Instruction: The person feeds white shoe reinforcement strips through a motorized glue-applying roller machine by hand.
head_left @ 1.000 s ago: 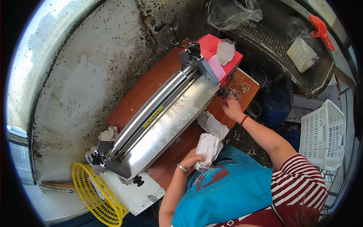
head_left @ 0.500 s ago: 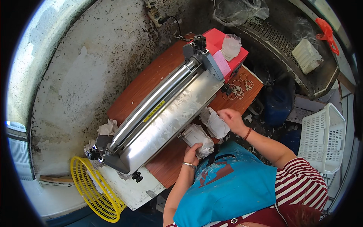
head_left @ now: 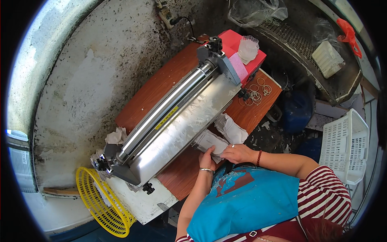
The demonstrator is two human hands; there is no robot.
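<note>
A stack of thin off-white sheets [head_left: 210, 139] lies at the front edge of the roller machine [head_left: 189, 109], over the brown tabletop. My left hand [head_left: 207, 158], with a silver bangle at the wrist, grips the stack's near end, thumb on top. From the other side my right hand [head_left: 241, 154] has its fingers closed at the near right corner of the same stack; the fingertips are partly hidden. Just beyond the right hand rests a second off-white stack [head_left: 232, 129], untouched. Whether the sheets are paper or cloth I cannot tell.
Rubber bands [head_left: 256, 96] lie on the brown table [head_left: 269, 86] beside the machine. A red box [head_left: 254, 57] at its far end carries a clear plastic cup [head_left: 248, 47]. A yellow basket [head_left: 82, 189] stands at left, a white crate [head_left: 342, 141] at right.
My right hand has left the second stack and come down and left to the near corner of the first. The left hand still holds that first stack.
</note>
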